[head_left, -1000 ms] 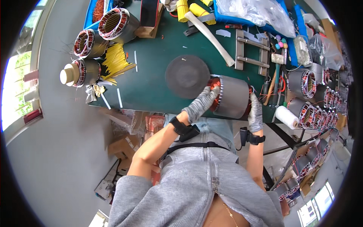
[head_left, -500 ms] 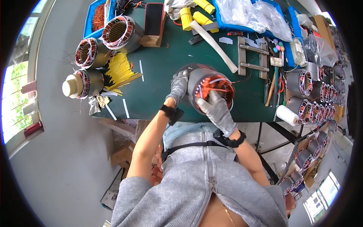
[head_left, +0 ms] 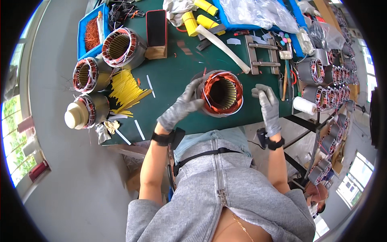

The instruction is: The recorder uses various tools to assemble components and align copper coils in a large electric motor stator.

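A motor stator (head_left: 232, 109) with a grey body stands in front of me, its open end turned up toward me. Orange-red windings laced with white cord ring that end, around a ribbed yellowish bore. My left hand (head_left: 181, 105), in a grey glove, grips the stator's left side, its fingers partly hidden behind the body. To the right, my right hand (head_left: 267, 107), gloved alike, hovers apart from the stator by the table's front edge. Its fingers are stretched out and I see nothing in them.
More stators (head_left: 127, 48) stand at the left beside yellow strips (head_left: 125, 90). A phone (head_left: 156, 29) leans on a wooden block. Farther right lie a white-wrapped bar (head_left: 223, 49), a metal frame (head_left: 250, 56), a mallet (head_left: 285, 55) and a white thread spool (head_left: 305, 105). Blue bins (head_left: 225, 25) line the back.
The stator has turned so its wound end faces up toward me. My right hand has let go of it and moved right. My left hand stays on its left side.
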Tool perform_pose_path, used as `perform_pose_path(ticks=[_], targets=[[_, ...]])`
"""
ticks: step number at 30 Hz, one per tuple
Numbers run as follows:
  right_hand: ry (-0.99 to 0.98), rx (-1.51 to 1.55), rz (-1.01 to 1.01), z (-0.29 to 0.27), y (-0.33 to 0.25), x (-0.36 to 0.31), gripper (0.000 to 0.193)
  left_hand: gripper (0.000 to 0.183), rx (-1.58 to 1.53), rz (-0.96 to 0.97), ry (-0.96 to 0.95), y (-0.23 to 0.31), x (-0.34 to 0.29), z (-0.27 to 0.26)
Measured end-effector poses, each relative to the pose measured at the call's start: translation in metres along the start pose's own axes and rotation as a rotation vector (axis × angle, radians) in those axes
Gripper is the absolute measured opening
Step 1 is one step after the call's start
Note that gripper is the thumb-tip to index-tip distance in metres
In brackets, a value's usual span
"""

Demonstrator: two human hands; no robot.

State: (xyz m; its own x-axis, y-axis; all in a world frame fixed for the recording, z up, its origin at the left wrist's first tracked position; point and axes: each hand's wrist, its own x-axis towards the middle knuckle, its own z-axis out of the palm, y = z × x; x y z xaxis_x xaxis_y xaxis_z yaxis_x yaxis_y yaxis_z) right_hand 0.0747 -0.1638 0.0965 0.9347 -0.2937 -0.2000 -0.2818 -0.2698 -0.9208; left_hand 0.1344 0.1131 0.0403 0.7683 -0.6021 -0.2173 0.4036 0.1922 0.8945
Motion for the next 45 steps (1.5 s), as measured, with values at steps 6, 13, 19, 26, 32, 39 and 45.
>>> perform_pose_path(ticks=[6,13,19,26,32,39,45], targets=[[-0.482,-0.187,-0.103,0.032,0.025,0.063,0.061,0.033,0.293,0.248,0.165,0.021,0.038,0.044],[-0.658,-0.118,-0.225,0.069,0.031,0.126,0.031,0.032,0.204,0.275,0.413,0.027,-0.040,0.068],[-0.637,0.410,0.447,0.044,0.090,0.122,0.033,0.036,-0.003,0.153,0.450,-0.036,-0.093,0.065],[-0.449,0.158,0.584,-0.021,0.130,0.061,0.062,0.044,-0.551,0.225,0.736,-0.109,-0.145,0.088],[0.424,-0.955,-0.359,-0.189,0.197,0.094,0.031,0.024,-0.548,0.227,1.079,-0.075,-0.287,0.051],[0.310,-0.751,-0.177,-0.196,0.241,0.115,0.055,0.026,0.805,0.586,1.194,0.063,-0.081,0.169],[0.126,-0.399,0.221,-0.232,0.197,0.103,0.046,0.036,1.288,0.100,1.153,-0.026,0.028,0.135]])
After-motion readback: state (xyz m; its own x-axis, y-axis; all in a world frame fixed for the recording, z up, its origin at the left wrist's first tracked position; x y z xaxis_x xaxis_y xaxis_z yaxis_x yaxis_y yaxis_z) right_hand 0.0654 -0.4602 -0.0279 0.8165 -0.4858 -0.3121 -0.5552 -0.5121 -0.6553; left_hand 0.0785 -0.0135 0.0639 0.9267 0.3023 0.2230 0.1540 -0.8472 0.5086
